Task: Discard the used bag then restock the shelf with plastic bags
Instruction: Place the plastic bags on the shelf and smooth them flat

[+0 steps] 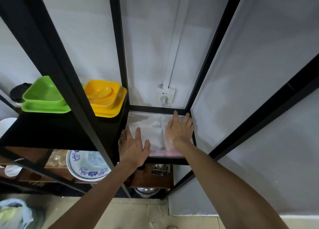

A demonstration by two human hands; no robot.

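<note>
The plastic bags lie flat on the right-hand shelf, their red-printed edge overhanging its front lip; being slick, the stack could slide off forward if the palms drag it on leaving. The left hand rests spread flat on the near left corner, gripping nothing. The right hand presses, fingers splayed, on the right side.

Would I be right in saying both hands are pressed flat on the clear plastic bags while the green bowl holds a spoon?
Not quite: the head view shows the spoon in the yellow bowl, not the green bowl. Both the left hand and right hand do lie flat on the plastic bags.
</note>
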